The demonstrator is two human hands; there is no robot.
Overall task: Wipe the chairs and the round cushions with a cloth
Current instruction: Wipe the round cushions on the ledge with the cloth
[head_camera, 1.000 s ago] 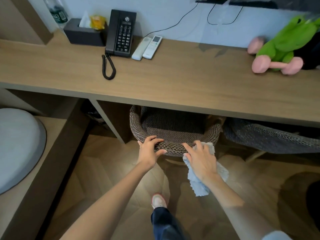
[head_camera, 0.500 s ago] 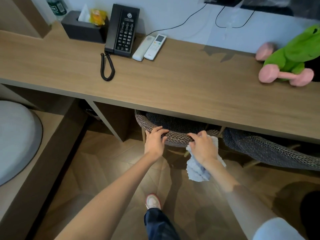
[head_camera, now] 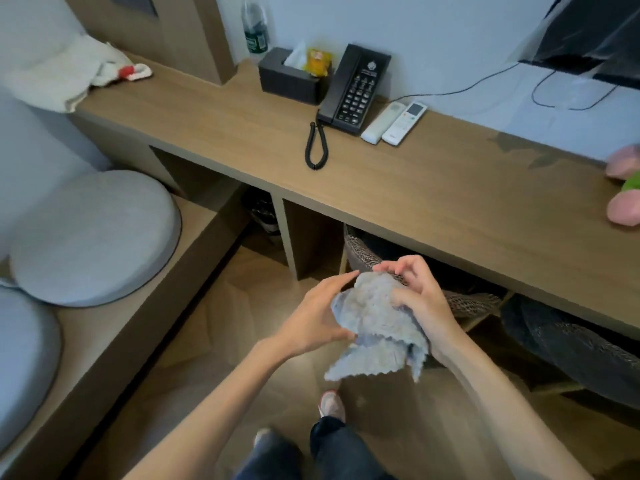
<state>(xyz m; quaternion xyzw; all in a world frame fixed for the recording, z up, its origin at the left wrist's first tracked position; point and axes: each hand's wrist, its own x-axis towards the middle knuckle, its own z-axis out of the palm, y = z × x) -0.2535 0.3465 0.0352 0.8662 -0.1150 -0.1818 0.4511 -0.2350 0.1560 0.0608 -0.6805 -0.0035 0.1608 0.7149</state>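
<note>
Left hand clasps the grey cloth loosely between thumb and fingers; right hand curls its fingers into it. Woven chair stands under the front edge of the desk.

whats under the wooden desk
A brown woven chair and a dark grey woven chair are tucked there; the wooden desk covers their seats. A dark item further left is unclear.

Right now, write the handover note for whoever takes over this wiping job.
The left hand holds the cloth from the left; the right hand grips it too, off any furniture.
The woven chair and the dark chair sit tucked under the desk.
The far cushion and the near cushion lie on the bench at left.
Done: cannot tell. Left: likely the cushions, plus any unwiped chair.
</note>
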